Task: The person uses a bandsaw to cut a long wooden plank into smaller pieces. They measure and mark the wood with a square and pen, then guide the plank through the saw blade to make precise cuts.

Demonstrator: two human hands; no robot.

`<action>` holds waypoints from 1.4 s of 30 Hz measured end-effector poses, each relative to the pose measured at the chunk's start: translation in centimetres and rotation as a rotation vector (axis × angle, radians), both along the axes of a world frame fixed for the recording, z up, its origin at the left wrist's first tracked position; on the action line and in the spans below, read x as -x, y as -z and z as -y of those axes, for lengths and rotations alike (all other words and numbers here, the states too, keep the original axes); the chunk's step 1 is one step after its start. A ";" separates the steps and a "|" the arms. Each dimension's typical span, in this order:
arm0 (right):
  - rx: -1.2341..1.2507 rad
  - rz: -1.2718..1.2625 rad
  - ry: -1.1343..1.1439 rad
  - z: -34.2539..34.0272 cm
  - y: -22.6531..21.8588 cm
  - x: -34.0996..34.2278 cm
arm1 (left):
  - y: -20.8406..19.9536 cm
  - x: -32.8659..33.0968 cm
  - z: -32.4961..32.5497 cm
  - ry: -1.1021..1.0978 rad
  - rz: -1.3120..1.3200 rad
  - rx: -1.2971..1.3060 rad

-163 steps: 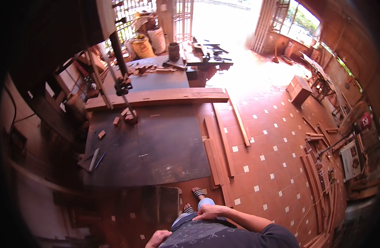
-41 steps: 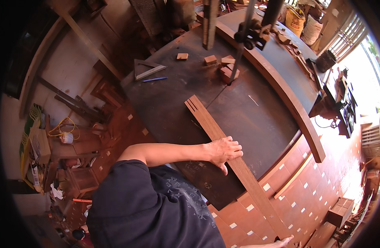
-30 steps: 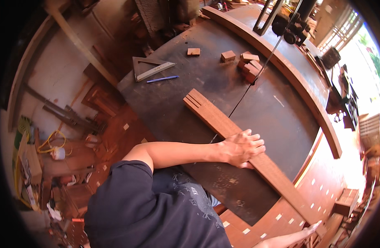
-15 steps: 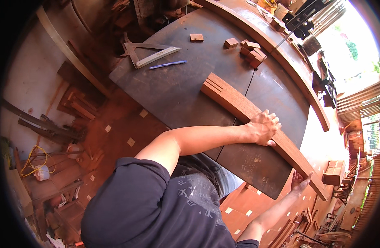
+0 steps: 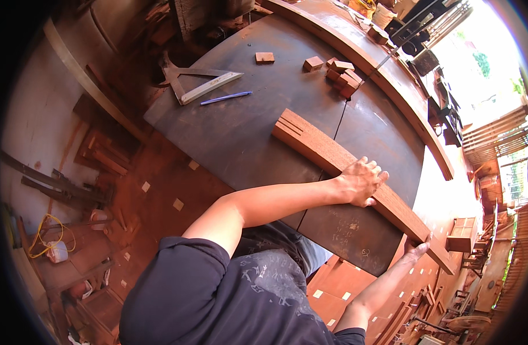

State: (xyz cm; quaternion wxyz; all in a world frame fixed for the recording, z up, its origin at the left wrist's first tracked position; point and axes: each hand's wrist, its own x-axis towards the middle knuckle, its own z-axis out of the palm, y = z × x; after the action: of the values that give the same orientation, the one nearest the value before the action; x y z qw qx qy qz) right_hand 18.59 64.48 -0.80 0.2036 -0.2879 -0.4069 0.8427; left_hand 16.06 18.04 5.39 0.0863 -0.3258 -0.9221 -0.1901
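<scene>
A long reddish-brown wooden beam (image 5: 321,146) lies slantwise across the dark tabletop (image 5: 241,138), its right end sticking out past the table's edge. Narrow slots are cut in its far left end. My left hand (image 5: 361,181) is closed over the middle of the beam, fingers wrapped across the top. Closer to the overhanging end, my right hand (image 5: 416,249) grips the beam from the near side, its thumb up against the wood; the fingers underneath are partly hidden.
Several small wooden blocks (image 5: 344,80) sit beyond the beam. A set square (image 5: 209,89) and a blue pen (image 5: 226,98) lie at the table's left. A long curved wooden piece (image 5: 384,86) spans the far side. Wood pieces (image 5: 393,322) lie on the floor at lower right.
My right hand has closed in against the beam, where its fingers were spread before. The whole view has shifted slightly. My left hand keeps its hold.
</scene>
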 end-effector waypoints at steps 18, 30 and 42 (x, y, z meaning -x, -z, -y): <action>-0.121 0.073 -0.203 1.2 0.2 -1.7 | 0.5 -1.2 2.5 -0.031 -0.089 -0.020; -0.994 0.658 0.282 9.8 -1.1 3.7 | -2.7 0.7 8.3 -0.108 0.247 0.077; -1.266 0.651 0.378 16.8 0.9 5.6 | -1.7 -4.1 14.5 -0.082 0.166 -0.030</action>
State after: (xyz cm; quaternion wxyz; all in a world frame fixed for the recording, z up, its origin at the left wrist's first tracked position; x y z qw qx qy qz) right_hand 12.98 47.69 -1.71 0.3415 -0.4161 -0.7988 0.2688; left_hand 20.17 3.54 7.12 0.0225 -0.2694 -0.9357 -0.2265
